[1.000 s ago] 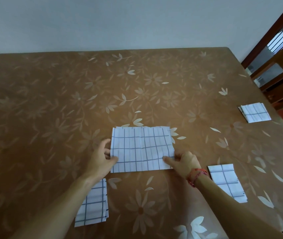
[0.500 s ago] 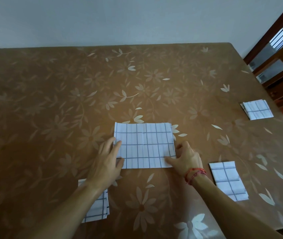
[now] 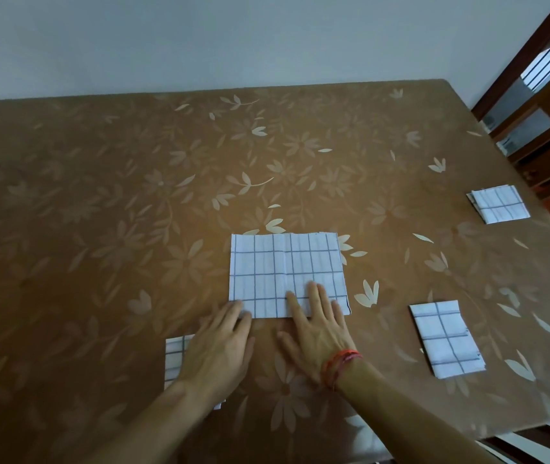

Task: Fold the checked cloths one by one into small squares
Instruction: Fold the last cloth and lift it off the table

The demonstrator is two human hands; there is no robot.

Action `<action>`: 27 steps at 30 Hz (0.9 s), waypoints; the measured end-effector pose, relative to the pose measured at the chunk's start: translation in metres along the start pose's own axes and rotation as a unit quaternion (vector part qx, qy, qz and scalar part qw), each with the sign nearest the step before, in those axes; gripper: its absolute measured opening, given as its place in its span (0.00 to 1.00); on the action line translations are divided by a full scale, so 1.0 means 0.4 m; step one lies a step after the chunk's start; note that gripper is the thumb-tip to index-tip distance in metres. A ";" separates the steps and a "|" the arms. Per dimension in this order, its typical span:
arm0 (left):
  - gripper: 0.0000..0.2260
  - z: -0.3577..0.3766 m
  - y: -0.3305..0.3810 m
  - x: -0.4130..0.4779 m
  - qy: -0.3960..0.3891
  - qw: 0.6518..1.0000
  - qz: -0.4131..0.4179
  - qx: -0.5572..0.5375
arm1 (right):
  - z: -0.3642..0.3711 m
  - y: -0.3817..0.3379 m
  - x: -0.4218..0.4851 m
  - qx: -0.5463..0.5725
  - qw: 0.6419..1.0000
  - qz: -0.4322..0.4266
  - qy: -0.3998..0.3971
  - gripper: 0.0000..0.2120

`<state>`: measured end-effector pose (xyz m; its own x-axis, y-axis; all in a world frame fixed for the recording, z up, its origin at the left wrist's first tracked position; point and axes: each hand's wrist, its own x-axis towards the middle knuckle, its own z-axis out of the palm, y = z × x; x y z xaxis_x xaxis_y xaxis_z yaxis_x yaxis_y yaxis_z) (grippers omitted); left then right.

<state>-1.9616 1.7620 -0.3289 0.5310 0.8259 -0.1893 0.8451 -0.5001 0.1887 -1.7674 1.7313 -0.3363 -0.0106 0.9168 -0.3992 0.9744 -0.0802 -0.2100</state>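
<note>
A white checked cloth (image 3: pixel 283 266), folded to a rectangle, lies flat on the brown flowered table (image 3: pixel 99 229) in front of me. My left hand (image 3: pixel 220 349) rests flat at its near left corner, fingertips just on the cloth's edge. My right hand (image 3: pixel 317 326) lies flat with spread fingers on the cloth's near right part. Neither hand grips anything. Three folded checked cloths lie around: one partly under my left wrist (image 3: pixel 174 356), one at the near right (image 3: pixel 446 339), one at the far right edge (image 3: pixel 499 204).
A pale wall runs behind the table's far edge. Wooden chairs (image 3: pixel 548 135) and a dark window frame stand past the table's right edge. The table's near right corner shows at the bottom right.
Both hands slid from the cloth's side edges to its near edge and now lie flat. My right hand moved left onto the cloth. The camera tilted, so the table sits lower in view.
</note>
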 end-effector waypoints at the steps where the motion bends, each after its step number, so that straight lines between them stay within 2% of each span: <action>1: 0.22 0.005 0.002 0.000 -0.002 1.000 0.004 0.004 | 0.005 0.002 -0.004 -0.007 1.000 0.011 -0.007 0.40; 6: 0.24 0.012 0.003 -0.002 -0.034 0.999 0.002 -0.001 | 0.013 -0.002 -0.014 -0.027 0.999 0.036 -0.019 0.44; 9: 0.23 0.026 -0.005 -0.004 -0.019 0.999 0.022 -0.018 | 0.004 -0.011 -0.012 -0.028 0.999 0.038 -0.012 0.40; 11: 0.23 0.024 -0.012 -0.007 -0.021 1.000 0.019 -0.001 | -0.003 -0.030 -0.012 -0.031 1.000 0.002 -0.003 0.35; 13: 0.24 0.031 -0.015 -0.006 -0.033 0.999 0.021 -0.006 | 0.000 -0.063 -0.014 -0.032 0.997 -0.070 -0.002 0.34; 16: 0.33 0.034 -0.018 -0.006 -0.068 0.996 0.032 -0.044 | 0.038 -0.111 -0.014 -0.038 0.991 -0.129 0.002 0.32; 24: 0.38 0.036 -0.019 -0.003 -0.078 0.996 0.033 -0.020 | 0.061 -0.134 -0.012 -0.044 0.991 -0.120 0.035 0.29; 26: 0.36 0.031 -0.015 -0.002 -0.076 0.996 0.025 -0.029 | 0.057 -0.125 -0.020 -0.045 0.993 -0.107 0.021 0.30; 27: 0.31 0.029 -0.014 0.000 -0.074 0.997 0.022 -0.028 | 0.055 -0.116 -0.025 -0.049 0.994 -0.101 0.015 0.32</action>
<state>-1.9657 1.7618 -0.3413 0.5744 0.7541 -0.3185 0.8182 -0.5163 0.2531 -1.8176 1.7173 -0.3424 -0.2033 0.9214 -0.3311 0.9702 0.1439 -0.1951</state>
